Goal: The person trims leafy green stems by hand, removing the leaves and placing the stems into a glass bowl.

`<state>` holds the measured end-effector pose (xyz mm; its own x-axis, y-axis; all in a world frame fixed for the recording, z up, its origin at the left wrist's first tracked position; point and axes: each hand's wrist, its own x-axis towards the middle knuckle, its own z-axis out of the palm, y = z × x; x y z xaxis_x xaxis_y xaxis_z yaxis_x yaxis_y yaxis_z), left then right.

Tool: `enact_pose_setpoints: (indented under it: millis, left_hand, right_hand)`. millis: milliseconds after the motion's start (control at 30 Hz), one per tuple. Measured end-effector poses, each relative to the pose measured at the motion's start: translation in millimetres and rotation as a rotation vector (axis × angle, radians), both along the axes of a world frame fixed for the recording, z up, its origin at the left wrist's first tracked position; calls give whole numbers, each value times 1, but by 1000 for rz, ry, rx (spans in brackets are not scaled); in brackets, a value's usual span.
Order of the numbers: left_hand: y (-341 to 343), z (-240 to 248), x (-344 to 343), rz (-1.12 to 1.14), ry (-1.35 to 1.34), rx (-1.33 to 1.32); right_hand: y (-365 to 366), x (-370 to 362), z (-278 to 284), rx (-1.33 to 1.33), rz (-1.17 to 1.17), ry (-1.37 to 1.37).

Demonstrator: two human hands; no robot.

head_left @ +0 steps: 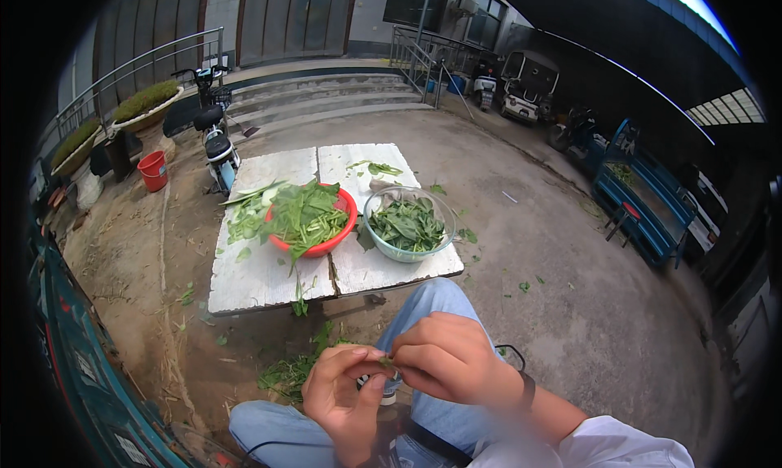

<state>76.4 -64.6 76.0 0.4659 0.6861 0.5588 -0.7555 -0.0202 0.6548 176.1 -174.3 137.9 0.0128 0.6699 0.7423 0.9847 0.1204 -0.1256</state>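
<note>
The left hand (pixel 342 391) and the right hand (pixel 444 358) are meeting over the person's knees, and both are pinching a small green stem (pixel 385 360) between curled fingers (it is tiny and mostly hidden). Just ahead, a white desk (pixel 269 276) is carrying a red bowl (pixel 338 236) piled with leafy greens and a clear bowl (pixel 407 224) of picked leaves, sitting side by side.

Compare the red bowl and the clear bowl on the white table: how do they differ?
The red bowl is opaque and heaped with long stemmed greens spilling over its rim; the clear bowl is see-through and holds loose picked leaves below its rim. Red sits left, clear right. Both are round, upright, and rest on the white table.
</note>
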Motion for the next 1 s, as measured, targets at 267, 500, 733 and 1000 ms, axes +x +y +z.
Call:
enact_pose_setpoints:
  millis: [267, 500, 733, 1000]
  left_hand:
    - [7, -16, 10, -160, -81, -111]
    - [9, -7, 5, -146, -62, -201]
    - [18, -18, 7, -46, -133, -254]
    - [31, -17, -4, -30, -138, -272]
  right_hand:
    - [4, 0, -3, 17, 55, -27]
    - [2, 2, -9, 19, 69, -27]
    - [-1, 4, -11, 28, 82, -14]
    - [-3, 5, -16, 38, 94, 22]
